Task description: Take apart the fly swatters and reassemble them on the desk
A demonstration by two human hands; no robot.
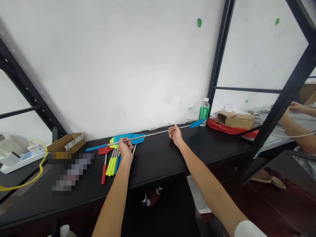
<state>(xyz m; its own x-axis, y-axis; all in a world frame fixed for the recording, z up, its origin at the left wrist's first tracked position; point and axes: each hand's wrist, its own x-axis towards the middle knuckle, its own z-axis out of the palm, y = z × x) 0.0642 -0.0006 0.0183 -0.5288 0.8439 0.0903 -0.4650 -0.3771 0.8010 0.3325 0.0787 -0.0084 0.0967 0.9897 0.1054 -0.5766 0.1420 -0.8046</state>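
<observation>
A blue fly swatter [150, 134] with a long, extended metal rod spans both my hands above the black desk. My left hand [125, 148] is closed around the rod near the blue handle, which points left. Farther right, my right hand [175, 134] grips the rod close to the blue paddle. Below and beside my left hand lie several more fly swatters: a red one [104, 172], yellow-green ones [111, 166] and blue ones [139, 139]. My left hand and forearm partly cover the blue ones.
A green-labelled water bottle [204, 112] stands by the wall at right, near the paddle. An open cardboard box [66, 144] sits at left beside a white power strip [23, 159]. Beyond the black frame post, a red bag [227, 127] lies under a brown carton [235, 120]; another person's arm [296, 126] shows there.
</observation>
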